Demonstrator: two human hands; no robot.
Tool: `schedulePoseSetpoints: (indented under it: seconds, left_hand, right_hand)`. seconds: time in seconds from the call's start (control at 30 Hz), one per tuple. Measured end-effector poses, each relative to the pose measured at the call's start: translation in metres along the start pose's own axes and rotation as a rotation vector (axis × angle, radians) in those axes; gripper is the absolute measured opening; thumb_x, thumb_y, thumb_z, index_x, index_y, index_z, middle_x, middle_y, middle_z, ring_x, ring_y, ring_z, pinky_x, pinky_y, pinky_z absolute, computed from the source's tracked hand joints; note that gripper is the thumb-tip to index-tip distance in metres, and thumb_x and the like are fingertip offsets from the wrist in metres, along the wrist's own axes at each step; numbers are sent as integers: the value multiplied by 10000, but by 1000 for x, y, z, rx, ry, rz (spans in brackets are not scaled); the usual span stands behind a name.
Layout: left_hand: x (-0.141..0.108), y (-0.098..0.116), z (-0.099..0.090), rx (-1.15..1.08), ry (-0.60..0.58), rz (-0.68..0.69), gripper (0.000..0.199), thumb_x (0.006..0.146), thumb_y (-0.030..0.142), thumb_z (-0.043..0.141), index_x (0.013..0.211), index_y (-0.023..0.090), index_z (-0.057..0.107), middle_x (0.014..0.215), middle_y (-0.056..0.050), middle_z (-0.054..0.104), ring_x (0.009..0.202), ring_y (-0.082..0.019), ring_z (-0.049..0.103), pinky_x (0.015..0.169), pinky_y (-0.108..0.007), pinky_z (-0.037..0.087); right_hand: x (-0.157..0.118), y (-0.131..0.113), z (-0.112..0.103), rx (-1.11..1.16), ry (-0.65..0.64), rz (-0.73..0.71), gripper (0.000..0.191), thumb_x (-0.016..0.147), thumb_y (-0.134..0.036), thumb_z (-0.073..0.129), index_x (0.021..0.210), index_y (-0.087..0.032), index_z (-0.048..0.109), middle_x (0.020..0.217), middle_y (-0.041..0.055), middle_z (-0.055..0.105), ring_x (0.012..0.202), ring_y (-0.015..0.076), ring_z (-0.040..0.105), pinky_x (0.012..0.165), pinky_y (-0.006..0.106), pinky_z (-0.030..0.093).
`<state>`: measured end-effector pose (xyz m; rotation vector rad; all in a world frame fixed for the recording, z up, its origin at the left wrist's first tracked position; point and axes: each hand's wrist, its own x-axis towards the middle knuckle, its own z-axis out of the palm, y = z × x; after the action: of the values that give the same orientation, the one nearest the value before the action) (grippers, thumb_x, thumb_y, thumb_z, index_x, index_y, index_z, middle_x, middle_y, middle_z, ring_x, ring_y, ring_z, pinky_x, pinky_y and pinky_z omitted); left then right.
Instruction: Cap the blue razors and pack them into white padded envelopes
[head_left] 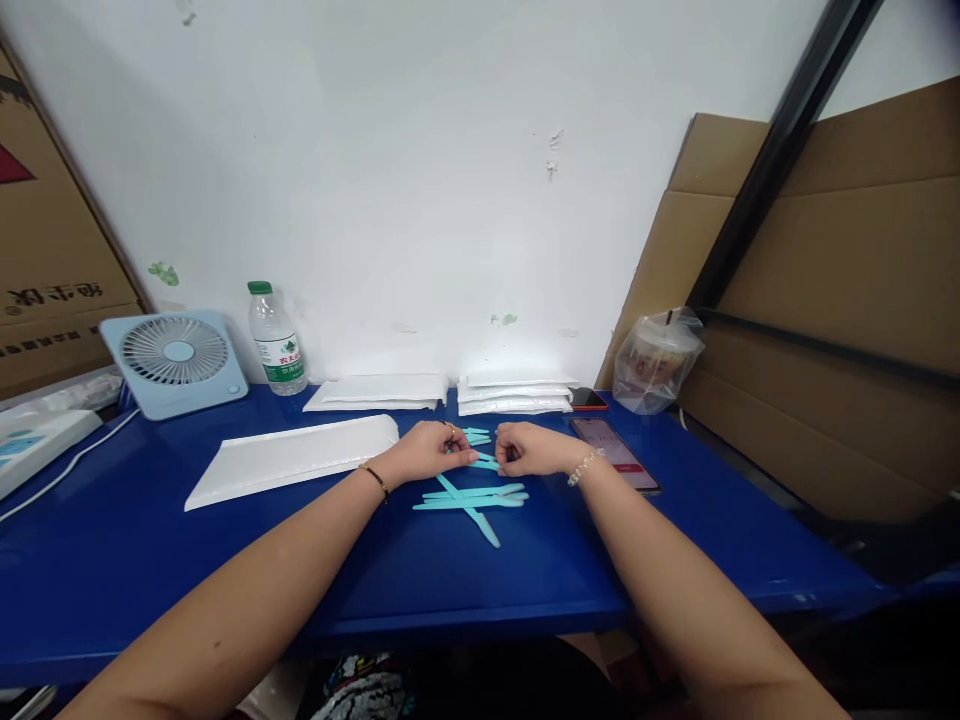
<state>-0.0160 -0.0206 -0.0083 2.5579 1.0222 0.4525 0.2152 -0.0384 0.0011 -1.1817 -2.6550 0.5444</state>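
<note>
My left hand [435,450] is closed in a pinch at the left end of slim turquoise pieces [487,461], which look like eyebrow razors. At their other end are the curled fingers of my right hand [525,449]. How many pieces are between the hands, I cannot tell. Just beyond, more turquoise razors [477,435] lie partly hidden by my fingers. Nearer to me, several more razors [472,497] lie on the blue table [525,575], one crossing the others at a slant. A white padded envelope [292,455] lies flat beside my left hand.
White envelopes lie in a left stack [375,392] and a right stack [517,393] along the wall. A phone [619,455] lies by my right wrist, with another phone [587,400] behind. A bottle [276,340], blue fan [176,362], bagged cup [656,360] and power strip [45,445] stand around.
</note>
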Motion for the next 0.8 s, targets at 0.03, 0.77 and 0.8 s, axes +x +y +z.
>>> schedulePoseSetpoints:
  seconds: [0.03,0.77,0.8]
  left_hand:
    - [0,2,1,-4,-28,16,441,796,589,473,870,209,683,743,-3,654,649,-139,545,563,-229,358]
    - [-3,7,-2,-29,-98,22,356,767,536,539,816,209,672,708,0,632,645,-132,557,546,-218,364]
    - [-3,7,0,-78,-147,10,368,753,550,550,814,207,669,690,5,627,620,-124,549,524,-211,359]
  right_hand:
    - [0,1,-1,3,34,-7,114,731,-268,662,755,-159,637,838,25,532,666,111,491,583,214,389]
    - [-9,-9,-10,48,-184,68,149,642,-301,711,691,-163,688,727,15,601,614,116,517,523,207,373]
    - [-9,-9,-9,47,-173,77,125,641,-276,703,691,-162,685,728,15,602,614,114,517,520,204,371]
